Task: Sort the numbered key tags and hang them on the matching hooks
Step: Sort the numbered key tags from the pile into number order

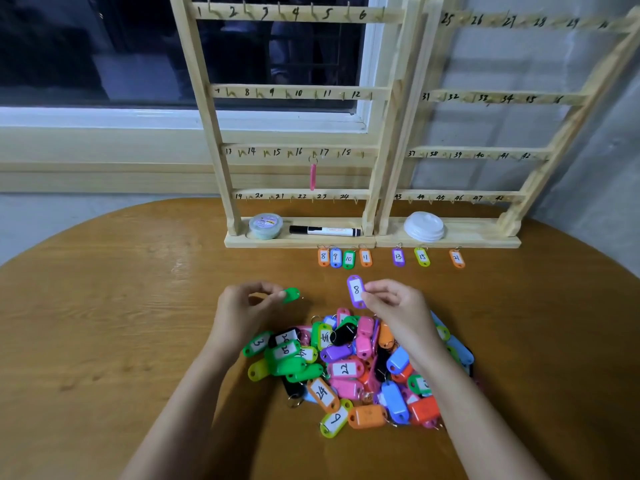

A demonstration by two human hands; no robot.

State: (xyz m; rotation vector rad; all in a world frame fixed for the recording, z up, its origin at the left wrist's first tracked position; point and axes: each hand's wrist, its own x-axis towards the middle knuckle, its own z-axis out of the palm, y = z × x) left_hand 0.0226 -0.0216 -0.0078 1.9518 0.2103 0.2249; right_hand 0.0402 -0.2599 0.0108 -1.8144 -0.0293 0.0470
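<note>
Low in the centre of the frame, a heap of coloured plastic key tags point(353, 368) lay on the round brown wooden table point(104, 323), some showing handwritten numbers such as 3, 20, 24 and 9. Above the heap the two hands were held apart. The left hand point(249, 299) pinched a small green plastic key tag point(291, 295) between thumb and fingertips; its number could not be read. The right hand point(391, 299) pinched a purple plastic key tag marked 8 point(356, 291), held upright with its label facing the camera.

Further up, a row of sorted tags lay flat on the table just in front of the racks: an orange tag marked 8 point(323, 257), a blue tag marked 9 point(335, 258), a green tag marked 10 point(348, 259) and an orange tag marked 11 point(365, 258) close together. To their right, spaced out, lay a purple tag marked 13 point(398, 257), a yellow-green tag marked 15 point(422, 257) and another orange tag point(457, 258).

The pale wooden rack with hooks numbered 1 to 24 point(207, 109) stood in the upper centre, with a second pale wooden rack numbered from 25 point(571, 112) to its right. A single pink tag point(313, 176) hung from a hook beside the 17. On the left rack's base sat a round lidded tub point(265, 226) and a black-and-white marker pen point(325, 231); a white round lid point(424, 226) rested on the right rack's base.
</note>
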